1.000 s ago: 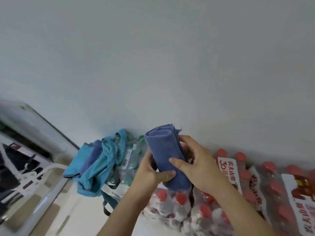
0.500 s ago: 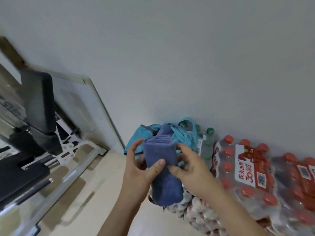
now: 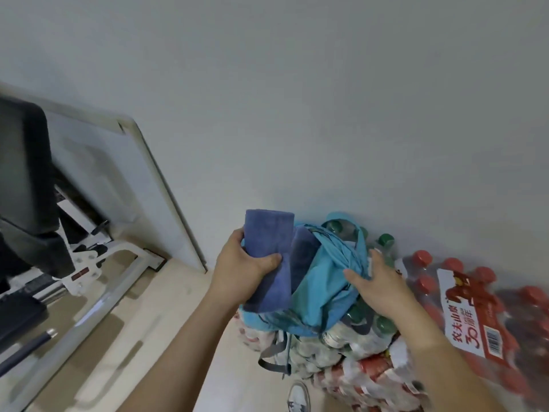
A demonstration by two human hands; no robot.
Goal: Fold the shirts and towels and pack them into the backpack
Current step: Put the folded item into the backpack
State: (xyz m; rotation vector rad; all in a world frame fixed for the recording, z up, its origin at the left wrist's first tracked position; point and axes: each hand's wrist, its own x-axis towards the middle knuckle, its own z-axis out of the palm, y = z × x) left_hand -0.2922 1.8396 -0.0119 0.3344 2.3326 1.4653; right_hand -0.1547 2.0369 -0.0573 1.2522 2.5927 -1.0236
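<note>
Our left hand point(image 3: 246, 270) grasps the folded blue towel point(image 3: 267, 233) beside the teal backpack point(image 3: 320, 281), our right hand point(image 3: 378, 282) spread flat on it

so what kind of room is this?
Probably a spare or storage corner, maybe with gym gear: shrink-wrapped bottle packs stacked against a bare wall, a padded bench frame at left, a white board leaning on the wall.
</note>
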